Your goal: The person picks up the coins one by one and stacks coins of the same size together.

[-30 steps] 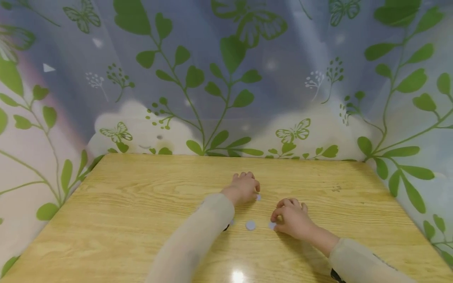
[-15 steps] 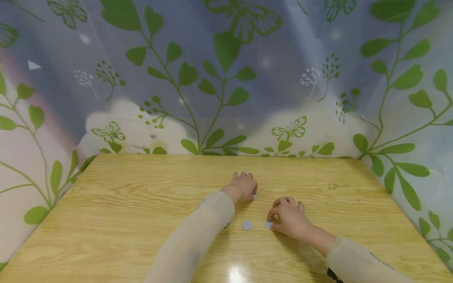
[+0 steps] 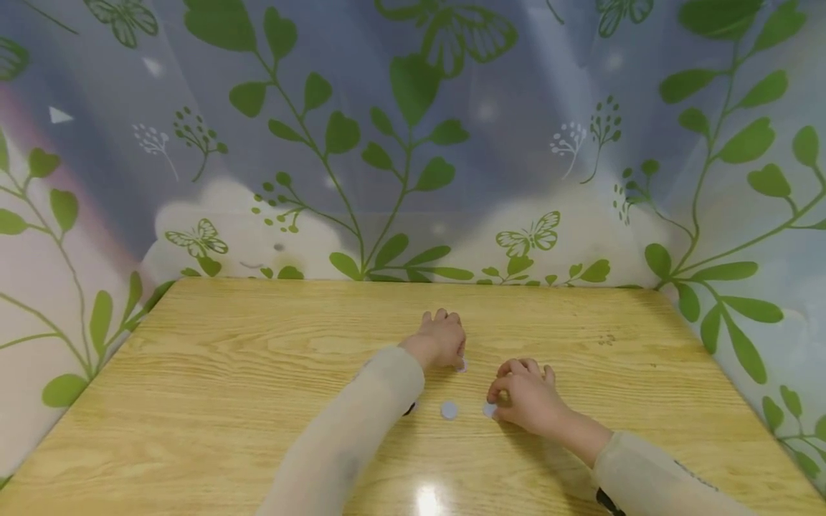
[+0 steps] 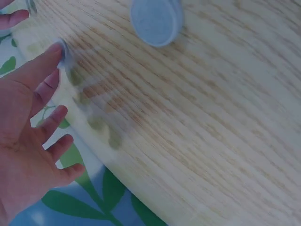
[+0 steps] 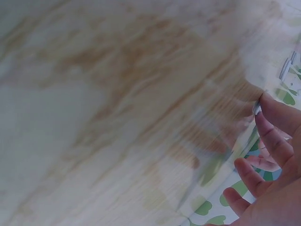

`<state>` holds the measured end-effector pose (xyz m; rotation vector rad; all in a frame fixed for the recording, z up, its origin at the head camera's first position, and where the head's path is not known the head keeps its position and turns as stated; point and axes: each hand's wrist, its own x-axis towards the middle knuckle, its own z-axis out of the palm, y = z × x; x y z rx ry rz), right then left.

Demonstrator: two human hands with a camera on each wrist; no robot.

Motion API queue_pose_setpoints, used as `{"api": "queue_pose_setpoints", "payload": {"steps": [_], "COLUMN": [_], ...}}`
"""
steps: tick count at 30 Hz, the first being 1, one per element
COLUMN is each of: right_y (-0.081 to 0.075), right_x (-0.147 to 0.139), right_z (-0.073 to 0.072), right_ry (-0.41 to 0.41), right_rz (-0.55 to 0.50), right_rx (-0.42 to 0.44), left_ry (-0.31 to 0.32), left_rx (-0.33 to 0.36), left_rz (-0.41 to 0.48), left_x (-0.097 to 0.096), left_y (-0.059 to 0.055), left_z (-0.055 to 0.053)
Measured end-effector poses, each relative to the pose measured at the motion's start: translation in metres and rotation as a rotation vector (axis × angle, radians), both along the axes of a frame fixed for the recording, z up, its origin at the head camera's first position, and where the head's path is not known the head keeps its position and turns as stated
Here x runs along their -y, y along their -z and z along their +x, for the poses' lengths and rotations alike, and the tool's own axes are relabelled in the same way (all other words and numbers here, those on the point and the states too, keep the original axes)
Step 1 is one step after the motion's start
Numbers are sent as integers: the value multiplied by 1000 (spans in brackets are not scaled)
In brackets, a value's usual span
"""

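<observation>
In the head view my left hand (image 3: pixel 442 340) reaches over the table and pinches a small pale disc (image 3: pixel 461 365) at its fingertips. The left wrist view shows that disc (image 4: pixel 64 50) partly hidden behind a fingertip, with the other fingers spread. Nearer and to the right, my right hand (image 3: pixel 532 401) pinches a second pale disc (image 3: pixel 490 409) between thumb and finger. From the right wrist it appears as a thin edge (image 5: pixel 257 107) between the fingertips. A third disc (image 3: pixel 449 411) lies flat just left of my right hand, untouched; it looks thick and round.
The wooden table (image 3: pixel 226 387) has a glossy, reflecting top. A sliver of another pale piece (image 3: pixel 414 405) shows beside the left sleeve (image 3: pixel 361 416), which hides the rest. Behind the table hangs a curtain (image 3: pixel 310 208) printed with leaves and butterflies.
The head view has shifted a little. My left hand has come slightly nearer with its disc, which now sits lower at the fingertips. My right hand keeps its place on its disc.
</observation>
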<state>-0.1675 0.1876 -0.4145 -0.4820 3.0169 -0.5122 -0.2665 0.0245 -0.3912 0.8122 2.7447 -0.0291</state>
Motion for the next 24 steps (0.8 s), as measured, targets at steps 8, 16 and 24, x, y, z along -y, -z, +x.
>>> {"api": "queue_pose_setpoints", "payload": {"steps": [8, 16, 24], "right_y": [2, 3, 3], "right_x": [-1, -4, -3], "right_z": [0, 0, 2], "right_ry": [0, -2, -8], "right_rz": [-3, -13, -10], "right_rx": [-7, -4, -44], "left_ry": [-73, -179, -185], "left_rx": [89, 253, 302], "left_rz": [209, 369, 348], "left_x": [13, 26, 28], "left_y": [-2, -13, -19], "left_z": [2, 10, 18]}}
